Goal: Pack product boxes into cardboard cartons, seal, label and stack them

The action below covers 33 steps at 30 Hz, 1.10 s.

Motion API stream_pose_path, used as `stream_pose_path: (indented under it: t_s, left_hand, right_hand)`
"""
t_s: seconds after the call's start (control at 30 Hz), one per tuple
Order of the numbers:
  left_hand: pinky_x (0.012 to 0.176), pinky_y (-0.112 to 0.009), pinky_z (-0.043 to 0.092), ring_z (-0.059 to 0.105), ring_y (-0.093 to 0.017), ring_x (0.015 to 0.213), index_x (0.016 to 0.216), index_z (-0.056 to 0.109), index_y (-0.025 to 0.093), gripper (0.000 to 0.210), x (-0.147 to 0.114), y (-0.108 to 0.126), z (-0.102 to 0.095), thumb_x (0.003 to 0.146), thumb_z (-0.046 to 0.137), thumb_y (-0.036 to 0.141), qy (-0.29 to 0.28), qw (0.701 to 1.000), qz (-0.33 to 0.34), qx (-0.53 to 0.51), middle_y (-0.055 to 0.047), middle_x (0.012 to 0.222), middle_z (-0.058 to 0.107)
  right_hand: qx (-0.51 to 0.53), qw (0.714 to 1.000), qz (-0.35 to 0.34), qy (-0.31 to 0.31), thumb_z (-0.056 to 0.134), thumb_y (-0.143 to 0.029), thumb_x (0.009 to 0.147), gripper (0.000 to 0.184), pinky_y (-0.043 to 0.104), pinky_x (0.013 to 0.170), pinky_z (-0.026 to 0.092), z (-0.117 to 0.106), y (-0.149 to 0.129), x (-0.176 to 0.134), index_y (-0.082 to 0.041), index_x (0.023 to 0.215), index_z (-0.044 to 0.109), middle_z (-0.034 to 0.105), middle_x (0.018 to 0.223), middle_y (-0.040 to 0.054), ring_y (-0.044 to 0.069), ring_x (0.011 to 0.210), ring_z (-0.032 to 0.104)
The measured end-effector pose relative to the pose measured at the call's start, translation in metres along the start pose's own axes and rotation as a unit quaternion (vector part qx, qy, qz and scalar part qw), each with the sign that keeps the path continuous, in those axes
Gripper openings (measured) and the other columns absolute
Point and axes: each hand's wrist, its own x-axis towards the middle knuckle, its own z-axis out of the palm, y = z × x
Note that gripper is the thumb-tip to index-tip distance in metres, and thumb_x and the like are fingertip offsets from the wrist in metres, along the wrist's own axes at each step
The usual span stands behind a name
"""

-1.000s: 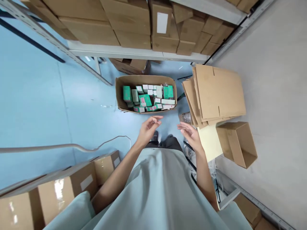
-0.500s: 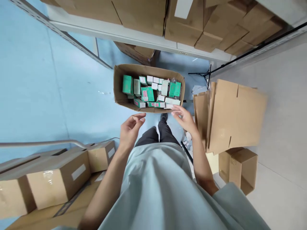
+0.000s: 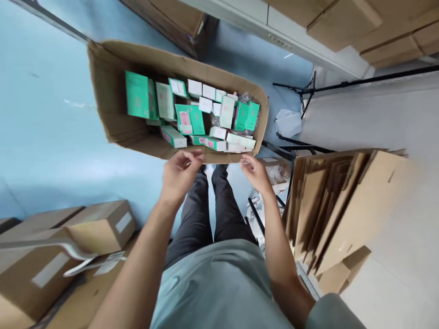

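An open cardboard box (image 3: 106,105) stands on the blue floor in front of my legs. It holds several small green boxes (image 3: 137,93) and white boxes (image 3: 226,109), lying jumbled. My left hand (image 3: 178,176) is at the box's near wall, its curled fingertips touching the rim, with nothing in it. My right hand (image 3: 255,172) is at the same rim further right, fingers spread and touching the edge, also holding nothing.
A stack of flattened cardboard sheets (image 3: 343,205) leans at the right, with a small carton (image 3: 339,274) below it. Sealed taped cartons (image 3: 99,224) sit at the lower left. A shelf with brown cartons (image 3: 343,23) runs along the top. Black stand legs (image 3: 308,87) lie beyond the box.
I have leaned forward and down, so the box looks much closer. Both hands have moved forward from in front of my body to the box's near rim.
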Motion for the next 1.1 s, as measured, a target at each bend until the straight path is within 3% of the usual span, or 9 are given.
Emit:
stream_pose_path:
  t_s: [0.17,0.27,0.47,0.63,0.83,0.97,1.1]
  left_hand:
    - [0.117,-0.046,0.060,0.077,-0.024,0.110,0.094,0.068,0.021,0.016,0.074,-0.056,-0.008,0.087,0.079,0.030,0.038,0.998,-0.043,0.023,-0.008,0.110,0.082]
    - [0.112,-0.044,0.063,0.078,-0.024,0.107,0.100,0.071,0.021,0.017,0.114,-0.096,-0.002,0.086,0.077,0.028,0.018,0.997,-0.055,0.040,-0.008,0.107,0.082]
    - [0.111,-0.049,0.064,0.080,-0.029,0.112,0.114,0.075,0.021,0.032,0.182,-0.186,0.041,0.083,0.078,0.029,-0.066,0.990,-0.101,0.076,-0.012,0.123,0.083]
    - [0.112,-0.050,0.063,0.080,-0.031,0.116,0.133,0.075,0.022,0.052,0.226,-0.256,0.088,0.081,0.080,0.029,-0.079,0.988,-0.120,0.064,-0.015,0.137,0.080]
    - [0.117,-0.054,0.059,0.078,-0.038,0.126,0.136,0.073,0.021,0.058,0.244,-0.309,0.122,0.079,0.079,0.028,-0.085,0.981,-0.168,0.054,-0.018,0.143,0.078]
    - [0.121,-0.054,0.056,0.077,-0.039,0.130,0.131,0.074,0.025,0.052,0.233,-0.324,0.121,0.080,0.083,0.030,-0.076,0.981,-0.171,0.050,-0.016,0.144,0.078]
    - [0.119,-0.054,0.057,0.077,-0.037,0.128,0.128,0.073,0.027,0.049,0.213,-0.318,0.111,0.082,0.086,0.037,-0.070,0.983,-0.164,0.052,-0.015,0.139,0.080]
  right_hand:
    - [-0.129,0.991,0.047,0.005,0.073,-0.038,0.109,0.044,0.044,0.113,0.063,0.025,0.042,0.045,-0.022,0.150,0.070,0.080,0.144,0.0155,0.028,0.124,0.081]
    - [-0.237,0.970,0.049,0.021,0.074,-0.029,0.106,0.051,0.046,0.125,0.056,0.037,0.069,0.081,-0.021,0.156,0.066,0.073,0.155,0.0169,0.031,0.144,0.071]
    - [-0.404,0.913,0.040,0.050,0.076,-0.015,0.101,0.072,0.051,0.139,0.039,0.068,0.133,0.179,-0.013,0.169,0.053,0.048,0.179,0.0224,0.036,0.167,0.045]
    - [-0.462,0.885,0.041,0.032,0.077,-0.012,0.099,0.080,0.054,0.138,0.038,0.089,0.182,0.236,-0.014,0.173,0.048,0.041,0.183,0.0214,0.036,0.170,0.037]
    - [-0.512,0.857,0.050,0.015,0.063,-0.007,0.105,0.071,0.052,0.133,0.040,0.105,0.206,0.254,-0.015,0.173,0.048,0.049,0.176,0.0235,0.035,0.164,0.042]
    - [-0.514,0.855,0.067,0.021,0.066,-0.010,0.103,0.068,0.053,0.130,0.041,0.106,0.207,0.251,-0.018,0.170,0.052,0.053,0.171,0.0231,0.036,0.160,0.044]
    - [-0.496,0.864,0.072,0.046,0.072,-0.014,0.100,0.065,0.053,0.127,0.046,0.097,0.200,0.232,-0.020,0.164,0.057,0.059,0.165,0.0201,0.037,0.154,0.048]
